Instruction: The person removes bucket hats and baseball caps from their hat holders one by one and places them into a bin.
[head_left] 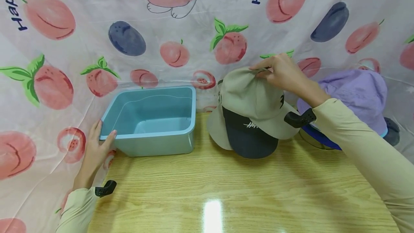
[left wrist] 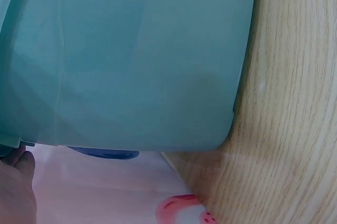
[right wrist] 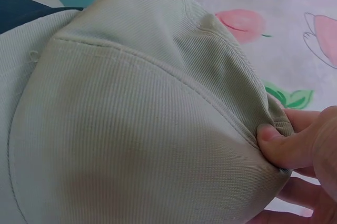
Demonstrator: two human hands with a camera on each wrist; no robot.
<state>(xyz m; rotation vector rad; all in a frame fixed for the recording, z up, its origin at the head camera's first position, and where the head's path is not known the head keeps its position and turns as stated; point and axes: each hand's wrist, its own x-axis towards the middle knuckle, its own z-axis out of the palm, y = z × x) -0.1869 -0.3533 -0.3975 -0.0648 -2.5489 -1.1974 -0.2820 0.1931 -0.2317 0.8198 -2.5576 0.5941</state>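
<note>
At the back edge of the table (head_left: 161,190), right hand (head_left: 284,73) pinches beige cap (head_left: 242,92), left hand (head_left: 95,150) grips bin (head_left: 155,146); apparently picking up, next calling for a clean lift.

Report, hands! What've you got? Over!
Right hand pinching beige curved-brim fabric cap. Left hand holding light-blue rectangular plastic bin. Black curved-brim fabric cap underneath, possibly in the way.

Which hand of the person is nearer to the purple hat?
Right: the right hand pinches a beige cap beside the purple hat; the left hand is farther, at the blue bin.
</note>
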